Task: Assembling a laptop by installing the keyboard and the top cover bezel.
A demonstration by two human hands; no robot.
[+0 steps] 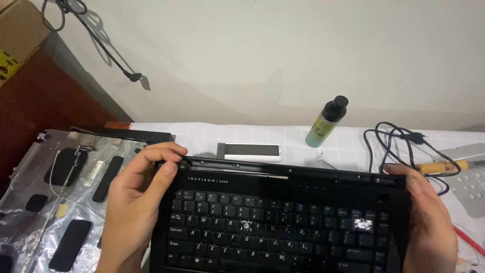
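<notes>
White-clothed table (242, 135) — bottle (327, 123), cable (399, 144), laptop base (283, 217).

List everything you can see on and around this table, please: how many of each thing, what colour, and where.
Laptop base: one, black, front centre, one key missing right of the middle.
Bottle: one, yellow-green with black cap, upright behind the laptop.
Brush tool: one, white with dark end, lying just behind the laptop.
Cable: one, black, coiled at the right rear.
Screwdriver: one, yellow handle, far right.
Metal plate: one, silver with holes, right edge.
Screen back panel: one, silvery foil with black pads, left.
Cardboard box: one, brown, top left corner.
Left hand: grips the laptop's rear left corner.
Right hand: grips the rear right corner.
</notes>
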